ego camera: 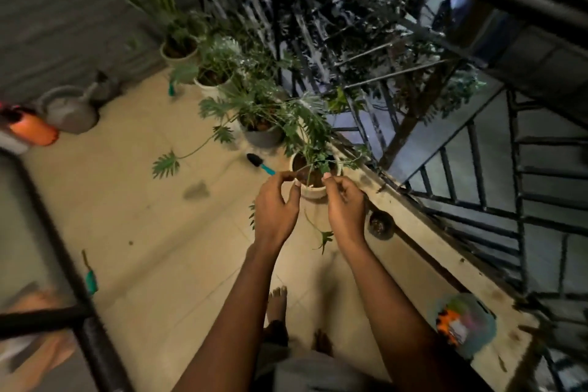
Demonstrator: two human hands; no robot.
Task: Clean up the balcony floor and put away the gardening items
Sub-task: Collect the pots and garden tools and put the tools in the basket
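A white pot [313,191] with a thin leafy plant [313,149] stands on the tiled balcony floor by the ledge. Both hands are over it: my left hand [276,204] pinches a thin stem at the pot's left rim, and my right hand [345,204] pinches a stem at its right rim. A small trowel [259,163] with a black blade and teal handle lies on the floor just left of the pot. Another teal-handled tool [90,277] lies near the door frame at the left. A grey watering can [71,108] sits by the wall.
Three more potted plants [261,124] line the railing [477,169] toward the far corner. A small dark pot [380,225] and a round colourful container [463,326] sit on the concrete ledge. An orange bottle [31,129] is at far left. My bare feet [278,302] stand on the tiles.
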